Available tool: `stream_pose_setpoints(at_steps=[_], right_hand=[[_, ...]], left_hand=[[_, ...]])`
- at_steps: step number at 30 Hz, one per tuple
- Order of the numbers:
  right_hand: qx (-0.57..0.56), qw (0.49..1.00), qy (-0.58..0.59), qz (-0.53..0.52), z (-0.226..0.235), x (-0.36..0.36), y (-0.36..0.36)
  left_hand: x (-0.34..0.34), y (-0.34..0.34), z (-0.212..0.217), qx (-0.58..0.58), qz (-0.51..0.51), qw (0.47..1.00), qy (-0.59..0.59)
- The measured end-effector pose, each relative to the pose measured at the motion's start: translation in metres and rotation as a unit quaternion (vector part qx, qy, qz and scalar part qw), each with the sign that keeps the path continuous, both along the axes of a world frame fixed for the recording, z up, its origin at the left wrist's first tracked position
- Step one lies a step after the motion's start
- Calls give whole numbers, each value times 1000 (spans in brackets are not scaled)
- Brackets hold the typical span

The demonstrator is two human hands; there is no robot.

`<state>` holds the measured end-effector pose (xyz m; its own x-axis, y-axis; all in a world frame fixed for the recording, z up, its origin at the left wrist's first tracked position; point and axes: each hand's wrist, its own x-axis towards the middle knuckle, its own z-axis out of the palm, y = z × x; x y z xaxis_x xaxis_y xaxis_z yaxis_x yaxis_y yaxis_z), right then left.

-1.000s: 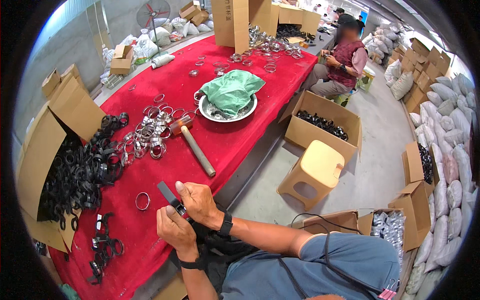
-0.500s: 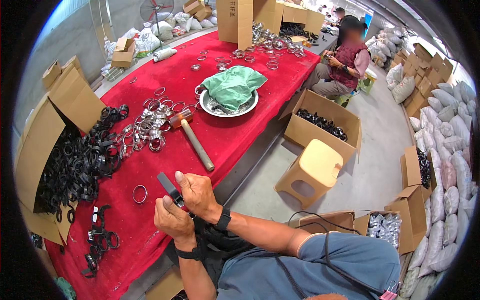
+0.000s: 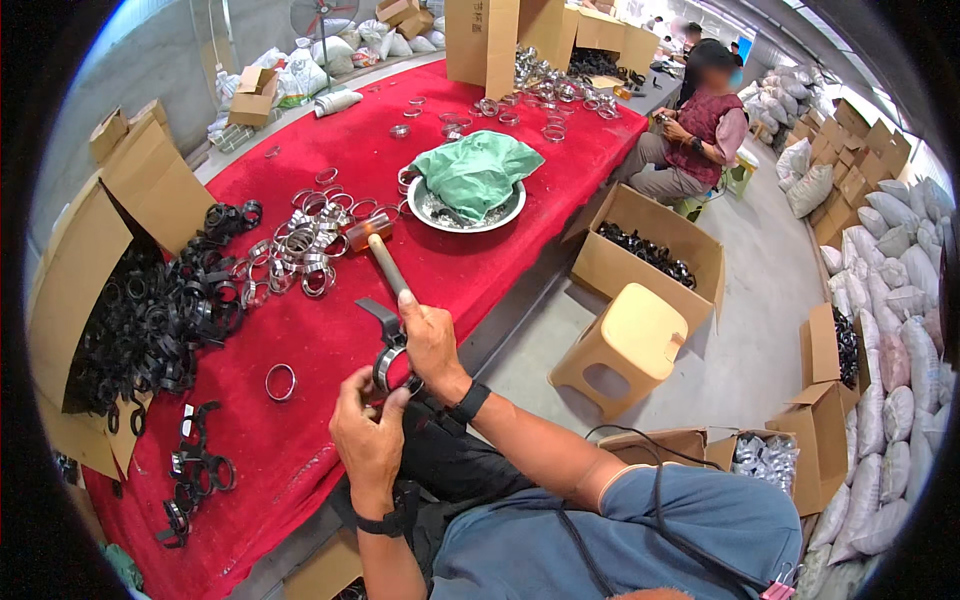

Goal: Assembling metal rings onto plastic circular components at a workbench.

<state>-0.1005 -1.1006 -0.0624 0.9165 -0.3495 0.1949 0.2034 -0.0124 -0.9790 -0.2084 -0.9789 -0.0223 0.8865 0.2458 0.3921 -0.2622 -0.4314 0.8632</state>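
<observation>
My left hand (image 3: 366,435) is closed on a black ring-shaped part with a bright metal ring (image 3: 388,370) seated in it and a flat black tab (image 3: 378,318) sticking out toward the table. My right hand (image 3: 432,350) is curled over the near end of the hammer's wooden handle (image 3: 388,264), thumb lying along it; its other fingers are partly hidden beside the black part. The hammer's amber head (image 3: 370,231) rests against a heap of loose metal rings (image 3: 310,240). A single metal ring (image 3: 281,382) lies apart on the red cloth (image 3: 330,330).
Left of me, black ring parts (image 3: 165,325) spill from a tipped carton (image 3: 75,300). A white basin (image 3: 465,225) with a green cloth (image 3: 475,175) stands beyond the hammer. To the right are a yellow stool (image 3: 630,340) and a carton (image 3: 700,255). A seated person (image 3: 700,140) works farther off.
My right hand has left the flat tab and moved onto the hammer handle. In my left hand, the black part has turned so its ring opening shows.
</observation>
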Motion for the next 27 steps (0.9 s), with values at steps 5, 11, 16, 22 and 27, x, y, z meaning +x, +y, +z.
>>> stream_pose_setpoints(at_steps=[5,11,16,22,27], right_hand=[[19,999,31,38,14,-9,1],[180,979,74,54,-4,-8,14],[149,983,100,39,-9,-10,12],[107,993,49,11,-9,-11,13],[84,995,56,-2,-17,-8,9]], left_hand=[[-6,8,-14,9,-74,996,56],[3,3,-30,31,-18,999,-17],[-6,-3,-14,-2,-57,998,9],[1,0,-20,52,-59,997,-1],[3,-6,-26,60,-56,996,-34]])
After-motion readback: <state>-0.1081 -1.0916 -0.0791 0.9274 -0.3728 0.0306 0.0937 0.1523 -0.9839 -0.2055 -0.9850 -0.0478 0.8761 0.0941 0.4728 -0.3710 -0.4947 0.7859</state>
